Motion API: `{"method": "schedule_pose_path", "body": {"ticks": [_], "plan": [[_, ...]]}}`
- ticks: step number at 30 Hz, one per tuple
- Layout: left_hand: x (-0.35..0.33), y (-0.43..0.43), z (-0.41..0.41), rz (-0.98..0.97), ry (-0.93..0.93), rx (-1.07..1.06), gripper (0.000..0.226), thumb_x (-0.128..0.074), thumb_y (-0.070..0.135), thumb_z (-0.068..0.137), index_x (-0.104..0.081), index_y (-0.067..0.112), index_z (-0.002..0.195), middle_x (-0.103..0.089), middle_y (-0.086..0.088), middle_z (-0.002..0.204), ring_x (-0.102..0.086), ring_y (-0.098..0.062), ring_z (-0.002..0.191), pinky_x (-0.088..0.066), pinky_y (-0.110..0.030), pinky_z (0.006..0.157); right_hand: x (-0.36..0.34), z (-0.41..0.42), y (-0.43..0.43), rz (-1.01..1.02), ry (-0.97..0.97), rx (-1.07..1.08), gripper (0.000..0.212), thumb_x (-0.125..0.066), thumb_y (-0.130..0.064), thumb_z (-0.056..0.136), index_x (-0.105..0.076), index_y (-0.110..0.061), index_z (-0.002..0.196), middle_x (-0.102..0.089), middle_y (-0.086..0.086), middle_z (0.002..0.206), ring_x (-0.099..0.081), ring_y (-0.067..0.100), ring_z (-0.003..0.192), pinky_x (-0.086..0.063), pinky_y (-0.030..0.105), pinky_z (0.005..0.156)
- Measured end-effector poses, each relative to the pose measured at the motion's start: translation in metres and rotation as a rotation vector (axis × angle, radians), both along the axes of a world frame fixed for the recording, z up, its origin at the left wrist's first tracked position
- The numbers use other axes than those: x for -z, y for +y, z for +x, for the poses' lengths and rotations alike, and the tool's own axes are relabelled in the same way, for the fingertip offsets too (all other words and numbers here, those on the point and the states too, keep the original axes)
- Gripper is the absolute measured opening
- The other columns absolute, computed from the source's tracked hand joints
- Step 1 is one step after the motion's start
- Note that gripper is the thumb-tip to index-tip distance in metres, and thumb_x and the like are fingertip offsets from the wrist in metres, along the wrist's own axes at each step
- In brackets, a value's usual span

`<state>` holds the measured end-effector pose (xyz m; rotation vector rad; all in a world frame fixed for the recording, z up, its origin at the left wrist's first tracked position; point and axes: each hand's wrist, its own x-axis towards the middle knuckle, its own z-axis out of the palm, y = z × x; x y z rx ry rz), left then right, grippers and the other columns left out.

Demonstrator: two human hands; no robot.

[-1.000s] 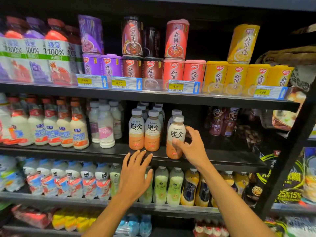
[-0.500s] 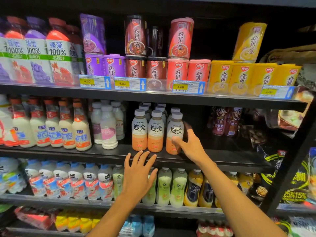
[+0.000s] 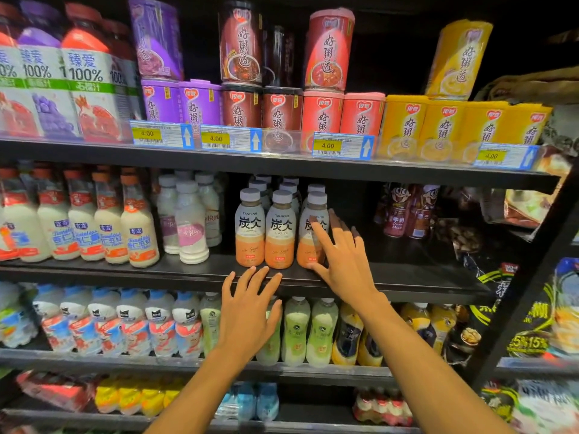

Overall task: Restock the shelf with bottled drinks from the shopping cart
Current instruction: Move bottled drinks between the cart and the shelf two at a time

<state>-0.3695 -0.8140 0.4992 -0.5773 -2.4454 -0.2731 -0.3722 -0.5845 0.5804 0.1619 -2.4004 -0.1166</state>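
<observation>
Head view: you face a black metal store shelf [image 3: 188,274], stacked in tiers under dim light. At the front edge of its middle tier stand three grey-capped plastic latte bottles [image 3: 280,233] with white-over-orange labels. They are upright and touching, with more rows behind. Your right hand [image 3: 343,261] is spread wide, index finger and thumb touching the rightmost bottle [image 3: 303,245]. Your left hand [image 3: 249,311] hovers just below, spread wide, holding nothing. The tier above holds round red porridge cans [image 3: 322,114]; the tier below holds pale green plastic bottles [image 3: 319,333].

Bare shelf [image 3: 407,267] right of latte bottles [image 3: 280,233], red cans [image 3: 399,217] behind
</observation>
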Motion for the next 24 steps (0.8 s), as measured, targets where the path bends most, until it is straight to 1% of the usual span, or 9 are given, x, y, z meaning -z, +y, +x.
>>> {"method": "schedule_pose_path", "body": {"ticks": [3, 7, 9, 11, 12, 14, 18, 21, 24], "plan": [[-0.001, -0.001, 0.001, -0.009, -0.011, 0.003, 0.055, -0.045, 0.048, 0.093, -0.052, 0.032, 0.145, -0.055, -0.003, 0.148, -0.045, -0.027, 0.141, -0.027, -0.059, 0.117, -0.001, -0.007, -0.002, 0.001, 0.004, 0.022, 0.1, -0.08, -0.056, 0.079, -0.025, -0.029, 0.158, -0.058, 0.016, 0.134, -0.06, 0.034, 0.119, -0.042, 0.055, 0.112], [-0.005, -0.001, 0.006, -0.005, -0.043, 0.009, 0.058, -0.044, 0.046, 0.092, -0.049, 0.03, 0.148, -0.05, -0.005, 0.153, -0.04, -0.027, 0.146, -0.025, -0.06, 0.119, -0.002, -0.007, -0.004, -0.01, -0.007, 0.053, 0.098, -0.081, -0.057, 0.079, -0.027, -0.028, 0.155, -0.06, 0.017, 0.131, -0.062, 0.034, 0.112, -0.05, 0.052, 0.101], [-0.003, 0.002, 0.014, 0.029, -0.042, 0.047, 0.063, -0.048, 0.043, 0.092, -0.043, 0.027, 0.153, -0.038, -0.009, 0.161, -0.027, -0.029, 0.153, -0.022, -0.06, 0.121, 0.0, 0.002, -0.002, -0.032, -0.016, 0.041, 0.092, -0.073, -0.058, 0.085, -0.026, -0.026, 0.157, -0.055, 0.016, 0.138, -0.056, 0.034, 0.122, -0.047, 0.053, 0.106], [0.006, 0.009, 0.028, 0.065, -0.037, 0.111, 0.07, -0.053, 0.039, 0.091, -0.035, 0.024, 0.157, -0.024, -0.01, 0.168, -0.013, -0.03, 0.157, -0.019, -0.059, 0.122, 0.006, 0.019, 0.005, -0.069, -0.025, 0.054, 0.089, -0.064, -0.058, 0.091, -0.02, -0.025, 0.162, -0.041, 0.014, 0.155, -0.042, 0.033, 0.141, -0.037, 0.053, 0.117], [0.014, 0.014, 0.036, 0.078, -0.042, 0.149, 0.072, -0.055, 0.038, 0.091, -0.033, 0.023, 0.158, -0.02, -0.01, 0.169, -0.011, -0.03, 0.157, -0.019, -0.058, 0.123, 0.013, 0.031, 0.012, -0.097, -0.029, 0.069, 0.088, -0.061, -0.057, 0.093, -0.018, -0.025, 0.163, -0.032, 0.013, 0.162, -0.033, 0.033, 0.149, -0.03, 0.053, 0.122], [0.029, 0.028, 0.05, 0.096, -0.055, 0.238, 0.072, -0.059, 0.035, 0.092, -0.034, 0.021, 0.158, -0.019, -0.009, 0.169, -0.012, -0.031, 0.157, -0.022, -0.058, 0.122, 0.03, 0.061, 0.032, -0.146, -0.031, 0.113, 0.085, -0.058, -0.055, 0.096, -0.017, -0.024, 0.164, -0.02, 0.012, 0.17, -0.021, 0.032, 0.156, -0.022, 0.052, 0.126], [0.06, 0.075, 0.073, 0.081, -0.146, 0.438, 0.067, -0.055, 0.031, 0.094, -0.037, 0.018, 0.157, -0.023, -0.007, 0.168, -0.016, -0.027, 0.156, -0.024, -0.056, 0.122, 0.072, 0.144, 0.086, -0.211, -0.054, 0.261, 0.079, -0.058, -0.054, 0.098, -0.024, -0.021, 0.162, -0.018, 0.013, 0.17, -0.022, 0.035, 0.156, -0.024, 0.051, 0.125], [0.078, 0.128, 0.095, -0.026, -0.239, 0.55, 0.066, -0.042, 0.041, 0.095, -0.036, 0.019, 0.157, -0.023, -0.007, 0.168, -0.017, -0.028, 0.156, -0.023, -0.054, 0.123, 0.107, 0.223, 0.129, -0.286, -0.119, 0.443, 0.08, -0.056, -0.056, 0.099, -0.021, -0.024, 0.163, -0.015, 0.01, 0.172, -0.018, 0.034, 0.157, -0.024, 0.052, 0.126], [0.094, 0.187, 0.131, -0.147, -0.282, 0.68, 0.067, -0.041, 0.043, 0.094, -0.036, 0.02, 0.157, -0.028, -0.007, 0.166, -0.022, -0.03, 0.155, -0.02, -0.052, 0.124, 0.147, 0.308, 0.171, -0.386, -0.209, 0.646, 0.082, -0.051, -0.062, 0.099, -0.015, -0.029, 0.164, -0.011, 0.008, 0.173, -0.013, 0.033, 0.159, -0.023, 0.054, 0.126]]}}
